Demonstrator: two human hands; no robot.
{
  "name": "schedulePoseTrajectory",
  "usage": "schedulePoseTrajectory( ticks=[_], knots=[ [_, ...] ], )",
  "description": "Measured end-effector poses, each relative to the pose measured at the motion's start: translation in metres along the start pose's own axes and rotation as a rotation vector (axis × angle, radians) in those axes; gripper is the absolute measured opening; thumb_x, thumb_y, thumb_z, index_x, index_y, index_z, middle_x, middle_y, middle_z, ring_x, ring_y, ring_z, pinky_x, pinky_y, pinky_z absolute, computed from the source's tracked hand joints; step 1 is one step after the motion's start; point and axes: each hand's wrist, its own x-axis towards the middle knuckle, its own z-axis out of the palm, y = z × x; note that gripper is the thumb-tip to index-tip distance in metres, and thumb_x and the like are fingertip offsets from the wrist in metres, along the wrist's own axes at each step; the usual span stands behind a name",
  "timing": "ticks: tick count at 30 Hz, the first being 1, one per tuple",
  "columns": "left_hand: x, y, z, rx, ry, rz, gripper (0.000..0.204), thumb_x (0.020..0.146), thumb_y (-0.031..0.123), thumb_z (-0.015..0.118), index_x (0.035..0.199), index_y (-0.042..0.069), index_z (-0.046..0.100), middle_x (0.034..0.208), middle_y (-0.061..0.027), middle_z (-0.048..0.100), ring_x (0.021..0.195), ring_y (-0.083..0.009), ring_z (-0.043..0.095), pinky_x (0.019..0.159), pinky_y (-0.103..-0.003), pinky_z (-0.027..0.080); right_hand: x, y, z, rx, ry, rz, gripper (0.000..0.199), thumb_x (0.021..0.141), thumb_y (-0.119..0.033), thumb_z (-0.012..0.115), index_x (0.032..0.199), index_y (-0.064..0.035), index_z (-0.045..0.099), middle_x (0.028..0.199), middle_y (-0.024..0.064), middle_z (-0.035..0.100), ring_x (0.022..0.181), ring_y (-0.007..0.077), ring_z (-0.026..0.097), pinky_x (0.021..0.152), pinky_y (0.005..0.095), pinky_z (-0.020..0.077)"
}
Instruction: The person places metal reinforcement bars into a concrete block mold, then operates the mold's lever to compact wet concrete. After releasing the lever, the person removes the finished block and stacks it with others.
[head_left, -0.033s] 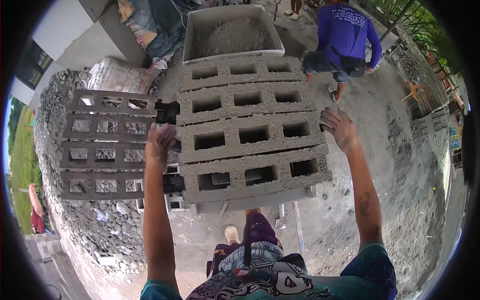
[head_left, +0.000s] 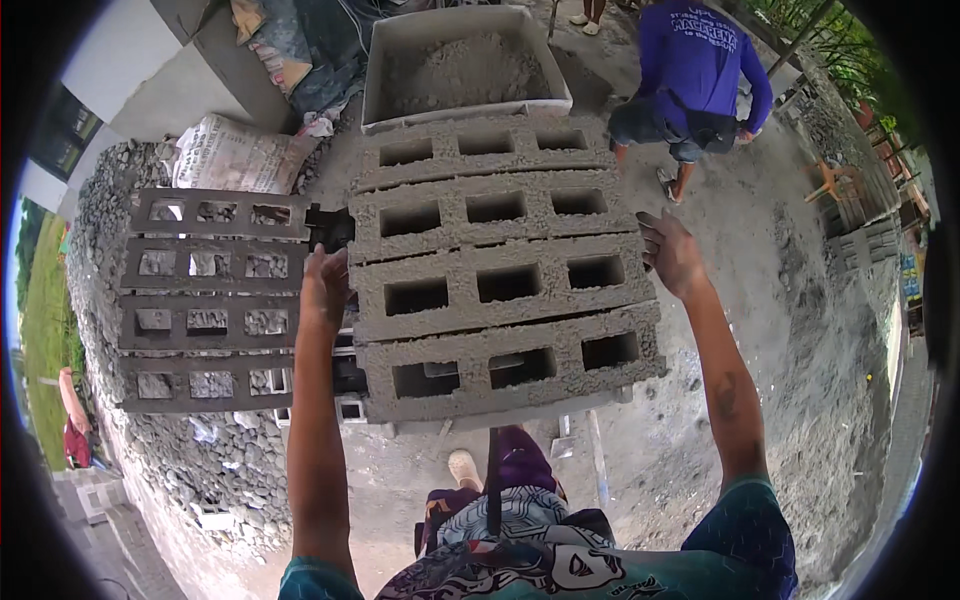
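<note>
Four rows of rough grey hollow concrete blocks, each with three rectangular holes, lie side by side in front of me above the ground. My left hand is at their left end, beside black metal fittings. Its fingers are bunched and partly curled; what they hold, if anything, is hidden. To the right of the blocks, my right hand has bent, parted fingers right beside the block ends, with nothing visible in them. Left of my left forearm is a dark mould frame with matching rectangular openings.
Behind the blocks stands a pale bin of grey mix. A white sack lies on gravel at left. At the upper right a co-worker in a purple shirt faces away. A light-coloured shoe shows below the blocks.
The blocks and dark frame look slightly larger and lower in the picture, while the ground and sack barely shift. My right hand is marginally farther left. The co-worker has moved slightly.
</note>
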Motion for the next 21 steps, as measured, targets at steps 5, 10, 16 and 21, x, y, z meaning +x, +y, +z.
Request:
schedulePoseTrajectory(
  ticks=[5,10,16,21],
  knots=[
    [0.042,-0.09,-0.065,0.217,0.057,-0.118,0.057,0.104,0.049,0.059,0.138,0.004,0.065,0.136,-0.013,0.069,0.128,-0.0289,0.062,0.109,-0.044,0.047,0.099,0.044,0.012,0.14,-0.018,0.229,0.061,0.11,-0.042,0.049,0.156,-0.002,0.045,0.146,0.0177,0.062,0.13,0.0341,0.062,0.109,0.0501,0.0504],
    [0.016,-0.109,-0.087,0.203,0.106,-0.225,0.058,0.102,0.05,0.061,0.138,0.005,0.065,0.136,-0.0135,0.068,0.129,-0.0307,0.062,0.11,-0.046,0.046,0.122,0.043,0.026,0.193,0.019,0.256,0.058,0.11,-0.041,0.05,0.153,-0.0023,0.048,0.144,0.0175,0.063,0.128,0.034,0.063,0.107,0.0501,0.0515],
    [0.024,-0.084,-0.053,0.191,0.094,-0.144,0.059,0.099,0.05,0.062,0.138,0.005,0.065,0.137,-0.0141,0.068,0.13,-0.0329,0.061,0.112,-0.049,0.046,0.117,0.023,0.035,0.238,0.032,0.219,0.053,0.11,-0.039,0.051,0.149,-0.0027,0.052,0.143,0.0173,0.064,0.126,0.0338,0.064,0.106,0.0501,0.0528],
    [0.043,-0.02,0.006,0.125,0.023,0.013,0.061,0.097,0.05,0.064,0.138,0.006,0.065,0.137,-0.0146,0.067,0.13,-0.0348,0.061,0.113,-0.051,0.046,0.088,-0.018,0.041,0.26,0.019,0.127,0.05,0.11,-0.037,0.051,0.146,-0.0031,0.055,0.141,0.0172,0.065,0.124,0.0337,0.065,0.104,0.0501,0.0539]
  ],
)
